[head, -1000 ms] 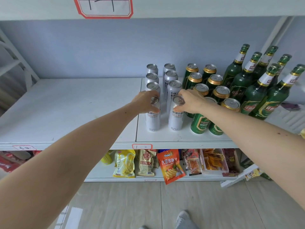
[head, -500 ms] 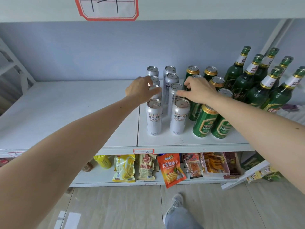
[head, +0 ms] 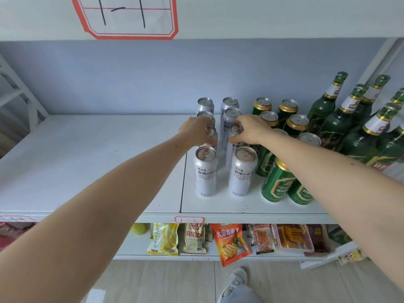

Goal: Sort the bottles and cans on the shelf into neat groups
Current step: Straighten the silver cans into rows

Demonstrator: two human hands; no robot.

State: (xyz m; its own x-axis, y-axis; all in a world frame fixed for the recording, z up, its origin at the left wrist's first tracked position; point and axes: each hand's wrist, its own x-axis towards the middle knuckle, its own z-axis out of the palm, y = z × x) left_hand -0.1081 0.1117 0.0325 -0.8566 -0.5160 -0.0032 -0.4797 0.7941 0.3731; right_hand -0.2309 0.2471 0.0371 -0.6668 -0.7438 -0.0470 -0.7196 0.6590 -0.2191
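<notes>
left hand [head: 196, 131] curled on third-row silver can [head: 211, 133], left column | right hand [head: 251, 130] gripping third-row silver can [head: 235, 136], right column | both cans upright, directly under hands | green cans [head: 276, 182] just right, bottles [head: 341, 125] beyond | all on shelf [head: 87, 167]

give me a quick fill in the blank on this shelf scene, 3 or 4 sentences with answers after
1. The silver cans stand in ____ columns.
2. The green cans stand between the silver cans and the green ____.
3. The left hand and the right hand each grip a ____ can in the second row from the front.
4. The snack packets lie on the shelf ____ the cans.

Missing words: two; bottles; silver; below
</notes>
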